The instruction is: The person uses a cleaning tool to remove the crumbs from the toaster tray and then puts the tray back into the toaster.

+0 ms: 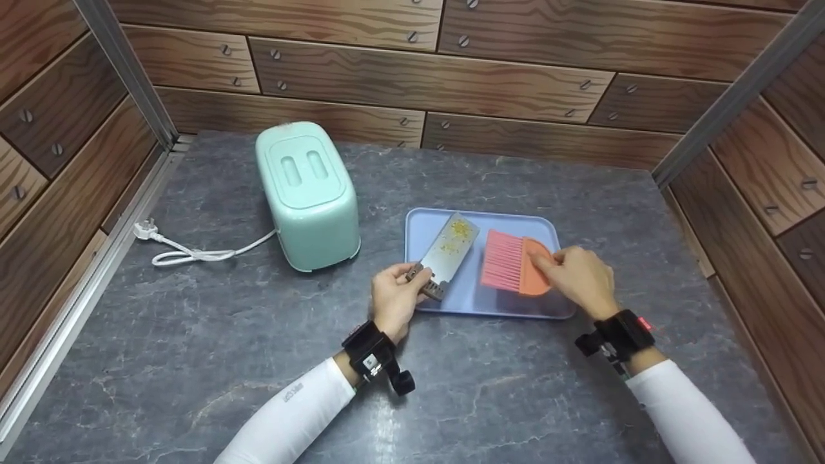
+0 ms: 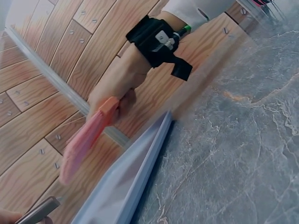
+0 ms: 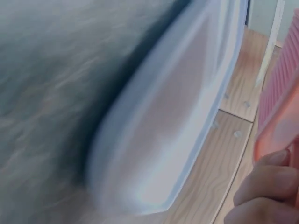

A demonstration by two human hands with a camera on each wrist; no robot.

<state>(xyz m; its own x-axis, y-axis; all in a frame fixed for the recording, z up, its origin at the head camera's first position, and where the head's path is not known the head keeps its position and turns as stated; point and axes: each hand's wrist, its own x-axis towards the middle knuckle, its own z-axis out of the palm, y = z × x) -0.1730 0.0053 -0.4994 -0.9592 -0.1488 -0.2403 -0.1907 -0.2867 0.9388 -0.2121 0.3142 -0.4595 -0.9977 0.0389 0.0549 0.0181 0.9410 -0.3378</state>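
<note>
My left hand grips the slotted grey-brown end of a metal crumb tray, thumb on top. Yellow crumbs lie on its far half. It slants over the left part of a blue tray. My right hand pinches the orange handle of a small brush, its pink bristles pointing left toward the crumb tray with a gap between. In the left wrist view the brush hangs above the blue tray's rim. The right wrist view shows curled fingers on the orange handle.
A mint-green toaster stands to the left, its two-slot lid facing up. From it a white cord runs left to a plug. Wood-patterned walls enclose the grey marbled table at the back and sides.
</note>
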